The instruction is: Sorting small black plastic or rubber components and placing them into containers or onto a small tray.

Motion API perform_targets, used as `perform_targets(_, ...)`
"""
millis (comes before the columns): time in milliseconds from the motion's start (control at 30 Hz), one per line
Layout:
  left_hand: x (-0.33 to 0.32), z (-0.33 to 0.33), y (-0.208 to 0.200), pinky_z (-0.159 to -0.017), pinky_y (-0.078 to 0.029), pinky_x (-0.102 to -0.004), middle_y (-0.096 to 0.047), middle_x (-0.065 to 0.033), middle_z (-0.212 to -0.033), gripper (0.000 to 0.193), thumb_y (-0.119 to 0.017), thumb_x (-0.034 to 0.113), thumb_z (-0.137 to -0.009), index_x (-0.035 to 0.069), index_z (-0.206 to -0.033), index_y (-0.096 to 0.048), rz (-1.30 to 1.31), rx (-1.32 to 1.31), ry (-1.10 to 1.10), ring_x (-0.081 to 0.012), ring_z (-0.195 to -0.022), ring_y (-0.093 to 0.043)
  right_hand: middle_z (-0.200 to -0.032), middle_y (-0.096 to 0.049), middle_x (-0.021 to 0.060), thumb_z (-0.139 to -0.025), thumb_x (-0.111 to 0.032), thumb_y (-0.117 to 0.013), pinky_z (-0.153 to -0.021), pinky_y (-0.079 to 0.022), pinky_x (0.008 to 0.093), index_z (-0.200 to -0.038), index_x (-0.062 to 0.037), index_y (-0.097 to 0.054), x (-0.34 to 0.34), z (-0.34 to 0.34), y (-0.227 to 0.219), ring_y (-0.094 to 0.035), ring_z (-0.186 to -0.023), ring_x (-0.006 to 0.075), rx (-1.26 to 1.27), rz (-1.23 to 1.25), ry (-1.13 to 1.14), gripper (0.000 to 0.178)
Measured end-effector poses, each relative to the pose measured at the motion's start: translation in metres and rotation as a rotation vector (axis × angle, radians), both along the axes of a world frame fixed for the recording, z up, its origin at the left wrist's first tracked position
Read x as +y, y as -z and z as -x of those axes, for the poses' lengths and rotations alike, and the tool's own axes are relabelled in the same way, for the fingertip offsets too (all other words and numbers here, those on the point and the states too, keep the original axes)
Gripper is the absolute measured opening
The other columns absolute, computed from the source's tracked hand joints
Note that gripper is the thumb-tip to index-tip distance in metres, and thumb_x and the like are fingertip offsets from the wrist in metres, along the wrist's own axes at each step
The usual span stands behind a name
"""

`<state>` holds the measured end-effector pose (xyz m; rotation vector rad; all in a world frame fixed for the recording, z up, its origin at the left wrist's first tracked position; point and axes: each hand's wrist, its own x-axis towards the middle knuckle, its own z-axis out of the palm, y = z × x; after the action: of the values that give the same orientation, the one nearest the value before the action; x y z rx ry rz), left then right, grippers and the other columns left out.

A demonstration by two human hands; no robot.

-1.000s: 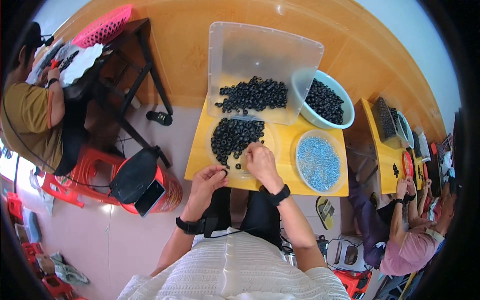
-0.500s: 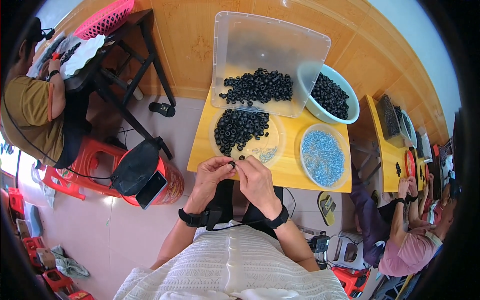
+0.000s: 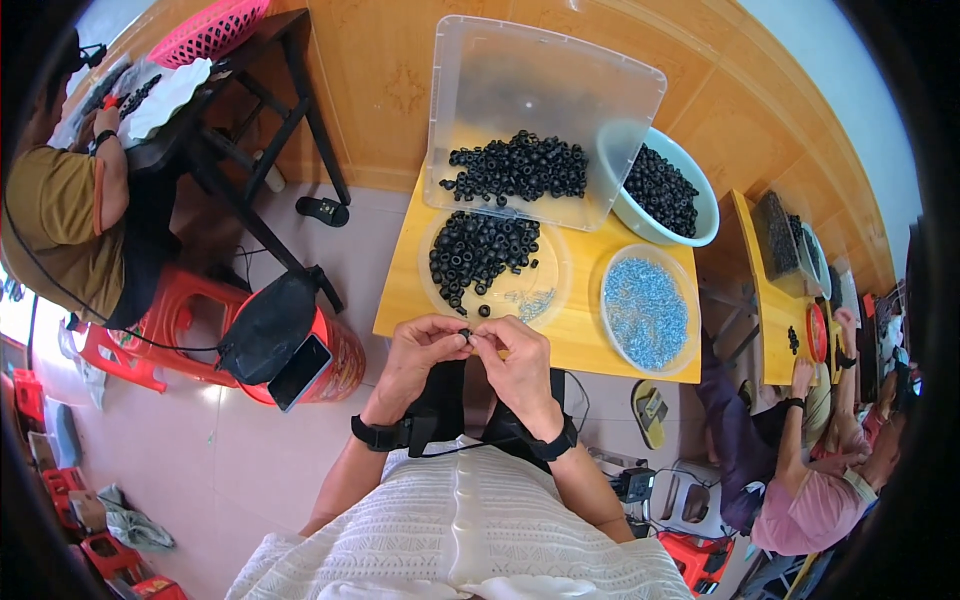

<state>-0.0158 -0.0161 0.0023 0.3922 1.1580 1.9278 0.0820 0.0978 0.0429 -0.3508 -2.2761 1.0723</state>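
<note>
In front of my body, above the near edge of the yellow table, both hands meet at a small black ring-shaped part. My left hand pinches the part between thumb and fingertips. My right hand is closed in a pinch against its right side; whether it also holds something tiny is hidden. Just beyond lies a shallow clear dish with a heap of black ring parts and a few small bluish pieces. One black ring sits apart, close to my fingertips.
A tilted clear bin with more black rings stands behind the dish. Right of it are a pale blue basin of black parts and a round tub of bluish pieces. A red bucket stands left. People work at both sides.
My right fingertips have moved left and now meet the black ring in my left hand. At the right, a co-worker's arm has risen.
</note>
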Motion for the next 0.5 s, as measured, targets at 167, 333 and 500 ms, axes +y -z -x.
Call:
perform_targets(167,-0.007,0.006,0.006,-0.071,-0.053,-0.0256,-0.063,-0.0074,-0.087,0.016,-0.059,0.002,-0.081,0.000,-0.097,-0.060,-0.045,-0.125,-0.088,-0.0152,-0.077,-0.063,-0.074,-0.058,0.0139,-0.074,0.001,-0.057,-0.058,-0.046,0.0346,-0.084,0.0003,-0.061,-0.006,0.006,-0.006,-0.058,-0.067,0.0302,0.019,0.001,-0.113,0.010)
perform_targets(333,-0.017,0.019,0.009,-0.072,-0.053,-0.0267,-0.063,-0.0090,-0.089,0.017,-0.057,0.001,-0.082,0.000,-0.099,-0.058,-0.150,-0.225,-0.199,-0.0167,-0.076,-0.063,-0.076,-0.058,0.0141,-0.073,0.002,-0.056,-0.061,-0.046,0.0367,-0.084,0.0001,-0.062,0.032,0.016,0.005,-0.057,-0.070,0.0336,-0.023,0.040,0.077,0.013)
perform_targets(500,-0.020,0.023,0.011,-0.071,-0.054,-0.0256,-0.063,-0.0098,-0.090,0.016,-0.056,0.001,-0.083,0.000,-0.099,-0.058,-0.197,-0.225,-0.215,-0.0169,-0.077,-0.063,-0.077,-0.059,0.0129,-0.069,0.001,-0.055,-0.064,-0.047,0.0378,-0.082,-0.0027,-0.064,0.034,0.035,0.026,-0.058,-0.073,0.0313,-0.206,-0.171,-0.035,0.016)
